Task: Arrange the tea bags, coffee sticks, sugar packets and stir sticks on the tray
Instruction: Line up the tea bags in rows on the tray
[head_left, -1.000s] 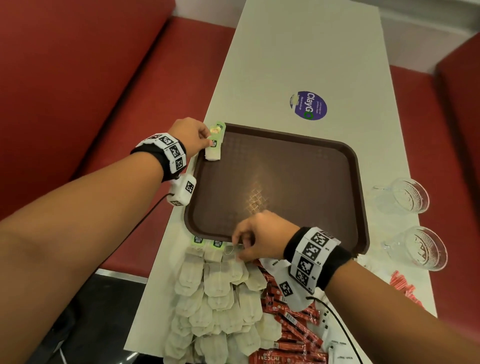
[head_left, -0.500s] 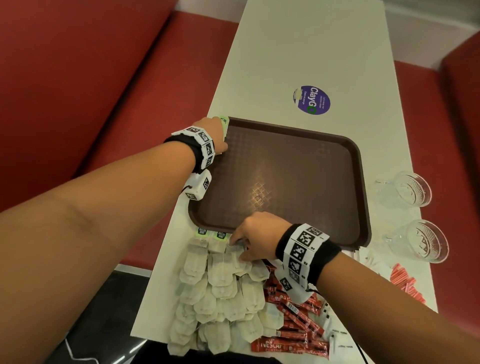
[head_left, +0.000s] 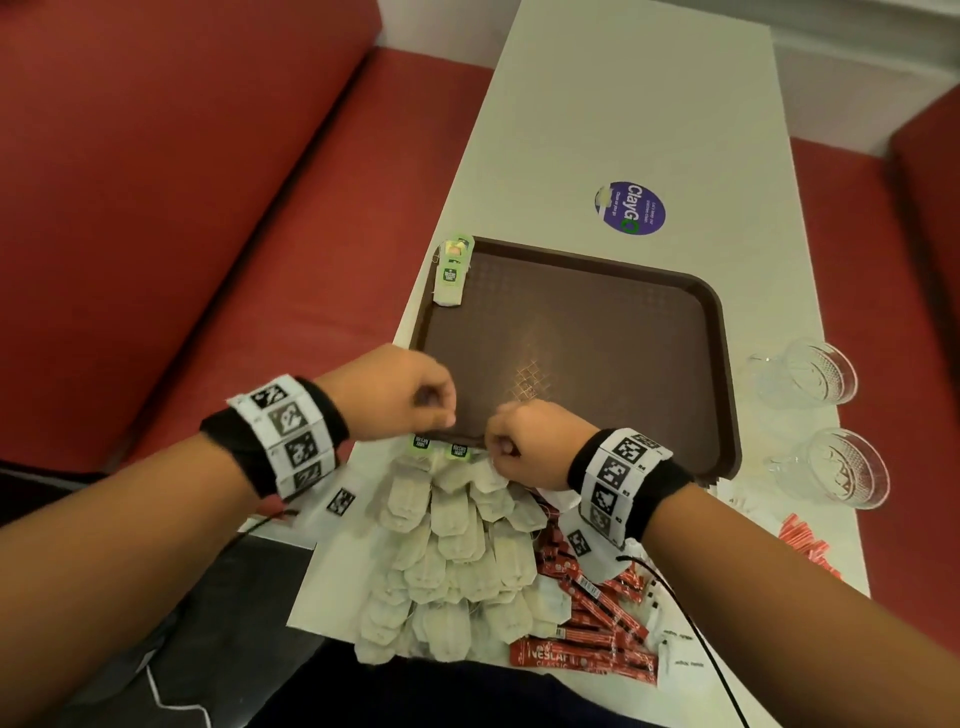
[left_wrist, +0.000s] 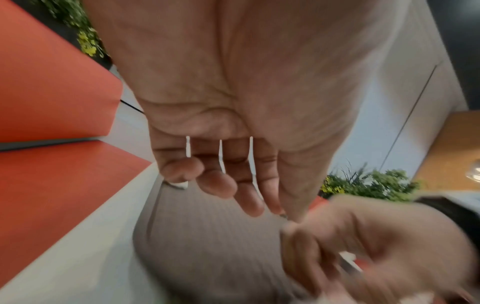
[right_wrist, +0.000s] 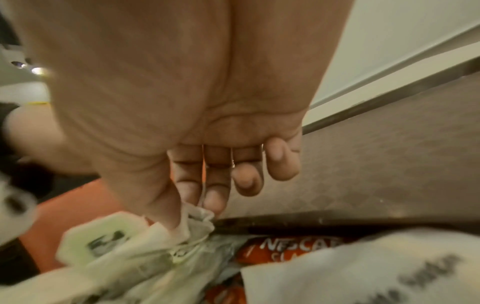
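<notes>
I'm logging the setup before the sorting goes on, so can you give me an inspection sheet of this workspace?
Surface: white table, purple round sticker.
Job's things: brown tray holds one tea bag at its far left corner; tea bag pile and red coffee sticks lie near the table's front edge.
Clutter: two glass cups right of tray.
Grippers: right hand pinches a tea bag from the pile; left hand curled, grip unclear.
Cables: black wire from right wristband.
Surroundings: red bench seats.
</notes>
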